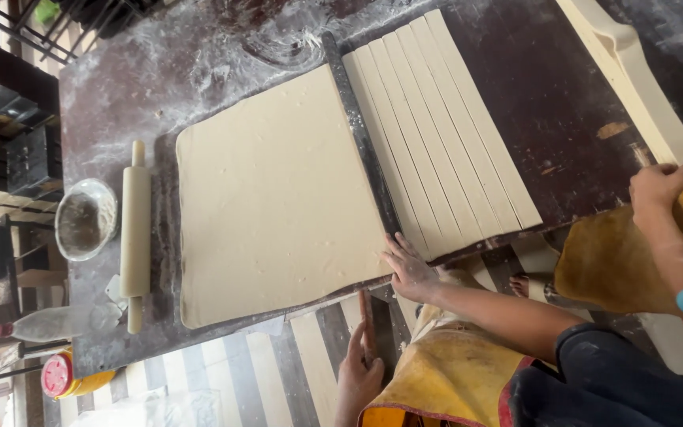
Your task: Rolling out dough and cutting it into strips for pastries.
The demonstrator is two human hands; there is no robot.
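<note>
A large flat sheet of pale dough (278,198) lies on a dark, floured table (563,103). A long dark straightedge (361,134) runs along the sheet's right side. Beyond it lie several long cut dough strips (436,134). My right hand (409,267) rests flat with spread fingers on the near end of the straightedge, at the table's edge. My left hand (357,375) is below the table edge, closed around a thin stick-like tool (367,316) that points up toward the dough. I wear a yellow apron (444,372).
A wooden rolling pin (135,237) lies left of the dough, beside a glass bowl of flour (85,219). Another person in a yellow apron (610,261) stands at the right, a hand (656,190) by a pale board (634,79). A red-lidded jar (61,375) sits lower left.
</note>
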